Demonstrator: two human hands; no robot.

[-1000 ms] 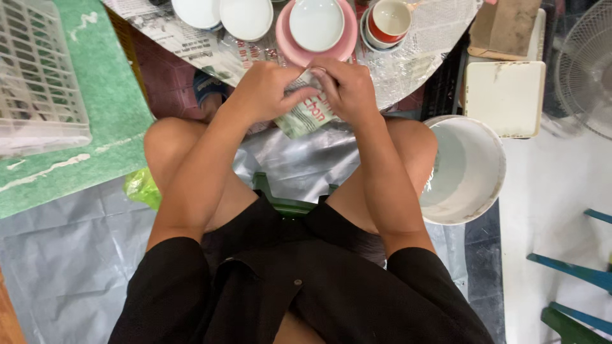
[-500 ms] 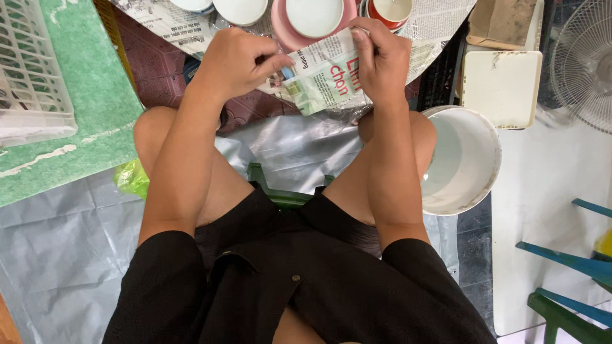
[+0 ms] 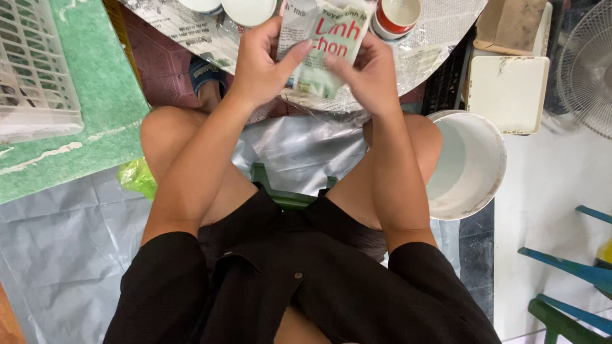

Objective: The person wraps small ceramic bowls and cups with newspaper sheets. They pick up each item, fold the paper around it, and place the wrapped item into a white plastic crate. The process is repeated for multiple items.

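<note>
your left hand [image 3: 260, 60] and right hand [image 3: 368, 71] are raised in front of you, forearms angled inward above your knees. both hands are closed on a folded sheet of newspaper [image 3: 325, 48] — thumbs on its near face, fingers curled behind its edges. the sheet sits upright between them, over the paper-covered table [image 3: 440, 32] — just beside a red-rimmed cup [image 3: 398, 16].

White bucket [image 3: 468, 165], white basket [image 3: 32, 70], red-rimmed cup [image 3: 398, 16], fan [image 3: 586, 70], green mat [image 3: 95, 102]
</note>
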